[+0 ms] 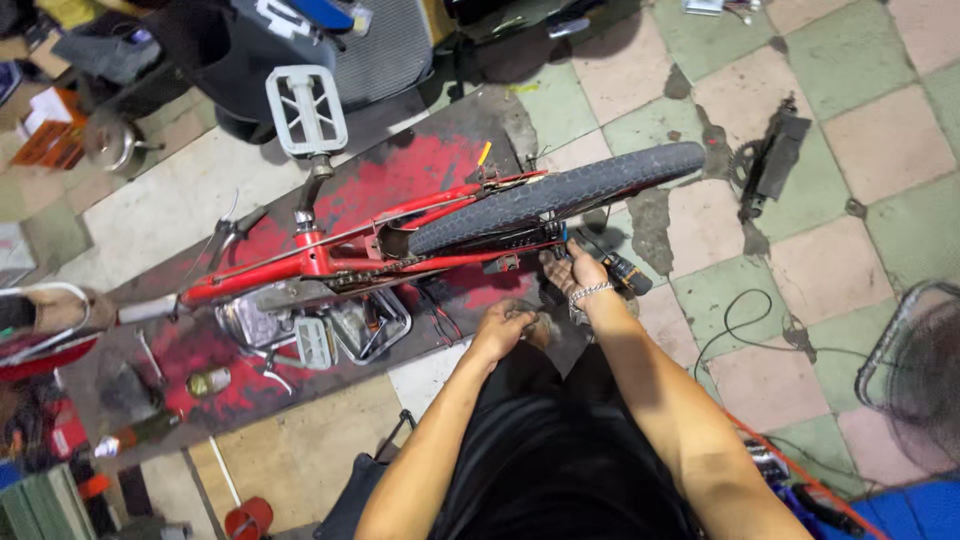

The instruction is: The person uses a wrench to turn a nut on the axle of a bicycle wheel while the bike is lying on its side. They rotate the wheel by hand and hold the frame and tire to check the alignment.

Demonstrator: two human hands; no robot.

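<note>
A red bicycle frame (320,255) lies upside down on the tiled floor (880,140), its rear wheel (560,195) still seated in the dropouts, black knobbly tyre uppermost. The right hand (583,268) reaches to the rear axle just under the tyre, beside a dark power tool (620,272) resting on the floor; whether the fingers are closed on the axle hardware or only touching it, I cannot tell. The left hand (503,328) sits lower and nearer the body, loosely curled, and what it holds — if anything — is hidden. The two hands are apart, though near each other.

The frame looks stiff and fairly heavy, steel tubing by its build, so it would likely handle best gripped at the stays or main tube rather than by the wheel, which can spin. The chain (375,272) is probably greasy and slippery.

A white pedal (306,108) stands high on its crank; a second pedal (313,342) lies low against metal trays (370,325). Farther out — a loose crank and chainring (765,165) on the tiles, a black cable (740,320), and a fan guard (920,370) at the right edge.
</note>
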